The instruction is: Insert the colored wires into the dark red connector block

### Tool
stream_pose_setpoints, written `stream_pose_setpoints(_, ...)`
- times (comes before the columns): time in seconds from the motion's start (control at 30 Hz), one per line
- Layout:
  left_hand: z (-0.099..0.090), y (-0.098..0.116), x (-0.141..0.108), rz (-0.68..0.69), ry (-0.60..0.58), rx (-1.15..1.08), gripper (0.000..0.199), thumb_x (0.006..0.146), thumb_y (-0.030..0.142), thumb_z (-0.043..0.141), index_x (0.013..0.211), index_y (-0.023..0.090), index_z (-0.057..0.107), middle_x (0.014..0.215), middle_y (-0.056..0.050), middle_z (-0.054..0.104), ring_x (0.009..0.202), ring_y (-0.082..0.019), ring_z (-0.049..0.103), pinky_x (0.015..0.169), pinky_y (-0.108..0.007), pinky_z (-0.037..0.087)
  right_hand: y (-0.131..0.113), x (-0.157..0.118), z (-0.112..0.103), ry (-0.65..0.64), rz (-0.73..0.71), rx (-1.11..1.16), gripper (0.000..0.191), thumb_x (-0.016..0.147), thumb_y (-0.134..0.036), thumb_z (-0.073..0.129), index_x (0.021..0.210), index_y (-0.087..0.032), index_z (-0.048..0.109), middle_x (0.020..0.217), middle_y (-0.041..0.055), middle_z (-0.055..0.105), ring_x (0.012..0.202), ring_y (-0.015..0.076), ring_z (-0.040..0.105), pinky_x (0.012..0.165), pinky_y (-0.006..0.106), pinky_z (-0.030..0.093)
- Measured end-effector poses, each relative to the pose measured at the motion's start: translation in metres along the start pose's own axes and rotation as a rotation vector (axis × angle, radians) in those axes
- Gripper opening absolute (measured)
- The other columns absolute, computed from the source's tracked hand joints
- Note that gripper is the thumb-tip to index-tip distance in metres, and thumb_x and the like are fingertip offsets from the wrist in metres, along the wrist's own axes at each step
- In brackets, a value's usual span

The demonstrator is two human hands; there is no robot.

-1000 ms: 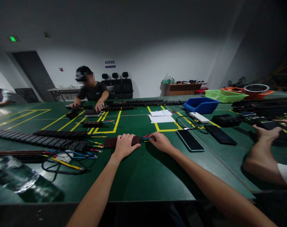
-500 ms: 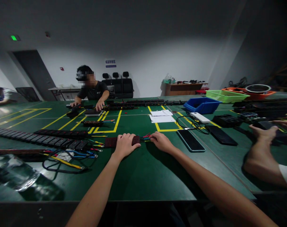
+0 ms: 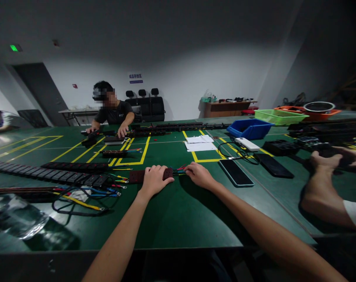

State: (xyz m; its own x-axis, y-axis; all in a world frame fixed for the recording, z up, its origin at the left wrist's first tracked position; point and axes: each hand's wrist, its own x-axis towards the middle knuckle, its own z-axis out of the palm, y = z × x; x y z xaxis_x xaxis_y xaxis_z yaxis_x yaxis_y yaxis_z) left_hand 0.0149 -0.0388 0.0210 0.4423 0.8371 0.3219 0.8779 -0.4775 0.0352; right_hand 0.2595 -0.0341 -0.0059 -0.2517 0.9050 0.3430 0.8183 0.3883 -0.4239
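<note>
My left hand [image 3: 155, 178] wraps over a dark reddish-brown cable chain piece [image 3: 136, 176] that lies flat on the green table. Thin coloured wires [image 3: 179, 171], red, blue and green among them, come out of its right end. The fingertips of my right hand [image 3: 199, 174] are pinched on those wires, just right of the piece. At its left end, yellow, green and red wires with ring terminals [image 3: 120, 179] stick out. A long black cable chain [image 3: 48, 172] stretches away to the left.
A water bottle [image 3: 16, 217] lies at the front left by looped cables. Right of my hands are a phone [image 3: 235, 173], a second dark phone [image 3: 274, 165], a white power bank [image 3: 247, 144], papers [image 3: 199, 143] and a blue bin [image 3: 250, 129]. Co-workers' hands work across the table and at the right.
Both my hands keep their hold in nearly the same place. The view shifts slightly. At the right, a co-worker's hands have moved a little with a dark object.
</note>
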Motion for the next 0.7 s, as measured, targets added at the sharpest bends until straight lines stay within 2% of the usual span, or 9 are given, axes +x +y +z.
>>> stream_pose_setpoints(0.17,0.001,0.0,0.0,0.006,0.001,0.014,0.055,0.089,0.069,0.052,0.119,0.024,0.061,0.11,-0.008,0.067,0.103,-0.029,0.056,0.087,-0.041,0.034,0.003,0.002,0.001,-0.017,-0.008,0.01,0.022,0.093,-0.02,0.053,0.102,-0.022,0.072,0.093,0.0044,0.061,0.084,0.0162,0.057,0.074,0.025,0.039)
stream_pose_setpoints(0.5,0.004,-0.001,0.0,0.017,0.038,0.017,0.052,0.088,0.067,0.055,0.115,0.024,0.061,0.107,-0.008,0.067,0.101,-0.028,0.056,0.084,-0.04,0.034,0.012,0.003,0.007,-0.098,-0.002,0.057,0.036,0.095,-0.015,0.047,0.12,-0.026,0.071,0.097,0.0054,0.057,0.087,0.0163,0.056,0.081,0.025,0.04)
stream_pose_setpoints(0.7,0.003,0.0,0.0,0.007,0.026,0.004,0.054,0.088,0.068,0.053,0.117,0.023,0.061,0.108,-0.008,0.067,0.102,-0.028,0.056,0.086,-0.041,0.034,0.012,0.004,0.009,-0.11,0.0,0.041,0.036,0.096,-0.016,0.046,0.12,-0.027,0.071,0.097,0.0058,0.056,0.086,0.017,0.056,0.081,0.026,0.041)
